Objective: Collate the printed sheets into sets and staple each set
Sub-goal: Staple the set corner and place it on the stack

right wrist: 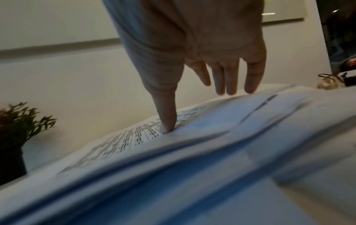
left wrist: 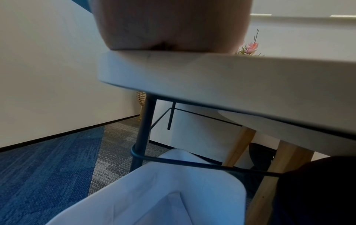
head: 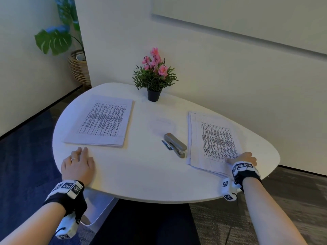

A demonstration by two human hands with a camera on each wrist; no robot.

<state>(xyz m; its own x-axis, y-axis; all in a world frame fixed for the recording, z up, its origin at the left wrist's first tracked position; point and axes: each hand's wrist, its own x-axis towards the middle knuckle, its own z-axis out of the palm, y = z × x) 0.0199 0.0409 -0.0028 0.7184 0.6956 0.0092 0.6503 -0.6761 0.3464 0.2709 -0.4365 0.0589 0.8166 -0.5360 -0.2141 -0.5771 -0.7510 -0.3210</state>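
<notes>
The right hand (right wrist: 192,50), fingers straight, thumb pressing, rests on the loose right stack (head: 212,140) at the desk's (head: 141,177) right edge; the left hand (head: 78,164) lies flat and empty. Fanned sheets could slide off, or two lift together.

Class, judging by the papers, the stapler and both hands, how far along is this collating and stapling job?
Done: nothing shows as stapled; the neat left stack lies untouched. In hand: the right hand has its thumb on the fanned right stack, seemingly taking a sheet; the left hand rests flat on the table. Left: collating the sets and stapling; the stapler lies unused between the stacks.
</notes>
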